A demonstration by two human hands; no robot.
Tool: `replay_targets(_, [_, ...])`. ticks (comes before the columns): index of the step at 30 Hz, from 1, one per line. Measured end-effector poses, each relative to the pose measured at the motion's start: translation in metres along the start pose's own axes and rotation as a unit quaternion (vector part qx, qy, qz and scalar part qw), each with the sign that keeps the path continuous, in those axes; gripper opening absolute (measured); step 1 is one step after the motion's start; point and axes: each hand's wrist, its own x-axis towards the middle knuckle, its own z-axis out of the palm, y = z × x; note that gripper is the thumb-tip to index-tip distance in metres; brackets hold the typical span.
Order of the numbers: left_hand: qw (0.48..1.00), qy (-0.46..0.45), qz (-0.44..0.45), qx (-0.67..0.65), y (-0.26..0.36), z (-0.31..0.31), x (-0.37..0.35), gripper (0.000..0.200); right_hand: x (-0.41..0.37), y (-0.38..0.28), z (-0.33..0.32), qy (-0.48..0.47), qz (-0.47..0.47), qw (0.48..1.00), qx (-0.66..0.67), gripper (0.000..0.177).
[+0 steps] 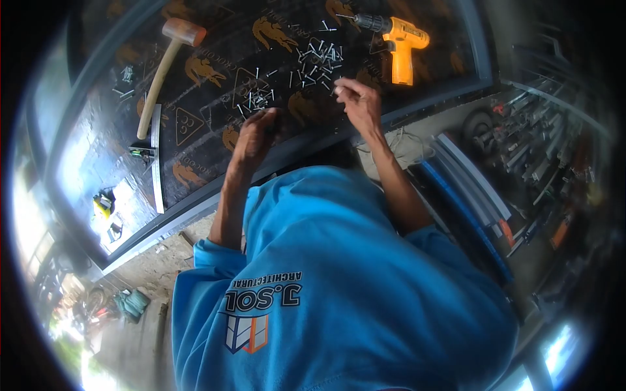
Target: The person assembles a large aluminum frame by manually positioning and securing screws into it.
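While the left hand (258, 135) curls at the edge of a small screw cluster (261, 100) on the printed black panel (212, 140), the right hand (360, 106) bends its fingers beside a larger screw pile (321, 55), near a yellow cordless drill (403, 49); whether either grips anything, I cannot tell.

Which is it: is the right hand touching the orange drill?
Apart. The head view shows dark board between the right hand and the orange drill.

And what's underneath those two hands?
The black printed tabletop runs under the left hand and right hand, with loose screws close by each. Anything directly beneath either is covered from view.
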Motion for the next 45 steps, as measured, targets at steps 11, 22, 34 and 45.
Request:
replay_targets(11, [0.976, 0.188, 0.037, 0.101, 0.053, -0.048, -0.027, 0.029, 0.08, 0.008, 0.003, 0.061, -0.129, 0.952, -0.269, 0.018])
replay_targets(22, [0.986, 0.094, 0.014, 0.14, 0.025, 0.012, 0.006, 0.033, 0.08, 0.02, -0.004, 0.038, -0.17, 0.961, -0.217, 0.014])
replay_targets(34, [0.973, 0.043, 0.026, 0.225, 0.01, 0.014, 0.015, 0.036, 0.089, 0.015, -0.02, 0.012, -0.111, 0.987, -0.118, 0.012])
replay_targets(45, [0.983, 0.019, 0.018, 0.184, 0.012, 0.031, 0.024, 0.043, 0.114, 0.01, 0.006, 0.017, -0.108, 0.979, -0.174, 0.018])
